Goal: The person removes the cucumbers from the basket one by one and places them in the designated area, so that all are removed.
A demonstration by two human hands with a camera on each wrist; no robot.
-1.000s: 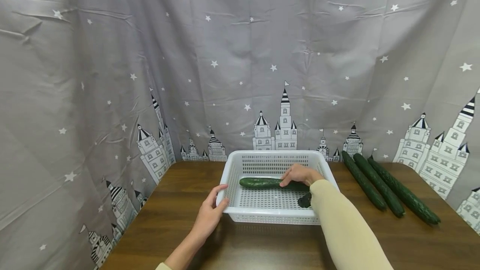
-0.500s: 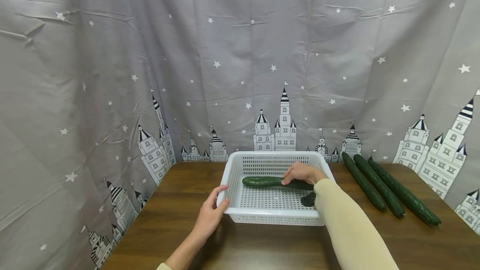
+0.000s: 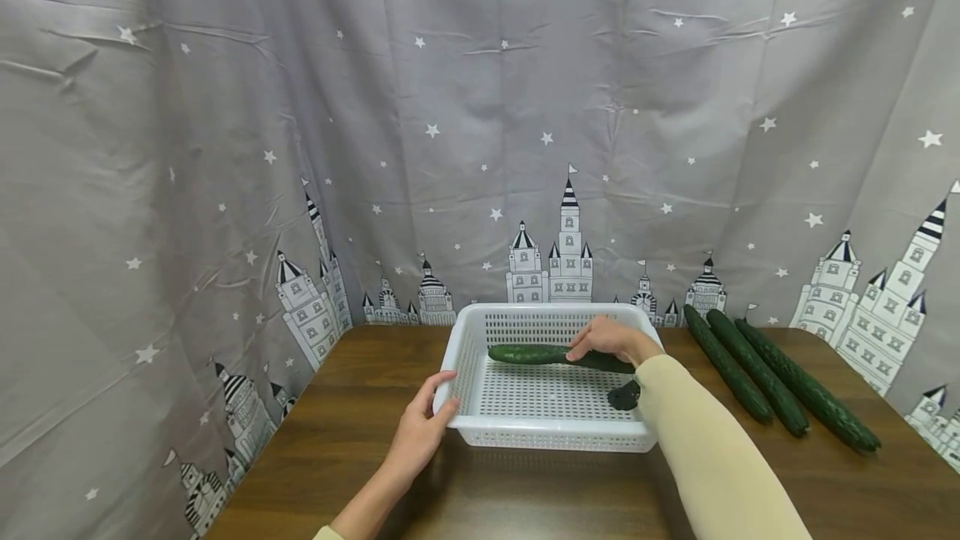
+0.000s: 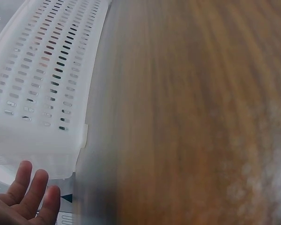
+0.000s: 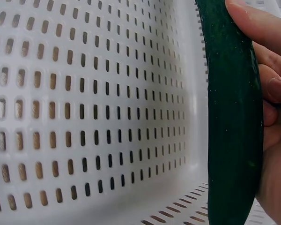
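In the head view a white perforated plastic basket (image 3: 555, 433) stands on the wooden table. My left hand (image 3: 420, 423) grips its left rim near the front corner; in the left wrist view several of that hand's fingers (image 4: 36, 192) show beside the basket wall (image 4: 33, 136). Inside the basket, my right hand (image 3: 609, 338) holds a long green cucumber (image 3: 528, 354) lying crosswise toward the back. From the right wrist, the cucumber (image 5: 234, 112) is seen close up, thumb on one side and curled fingers behind it. The sleeve overlaps the cucumber's right end in the head view.
To the right of the basket, three more cucumbers (image 3: 761, 373) lie side by side, slanting on the table (image 3: 540, 494). A small black object (image 3: 624, 396) shows under the right wrist. Behind the table hangs a grey curtain (image 3: 480, 90) with stars and castles.
My right hand has shifted slightly right and toward the back of the basket, and the cucumber has moved with it. The left hand stays on the rim.
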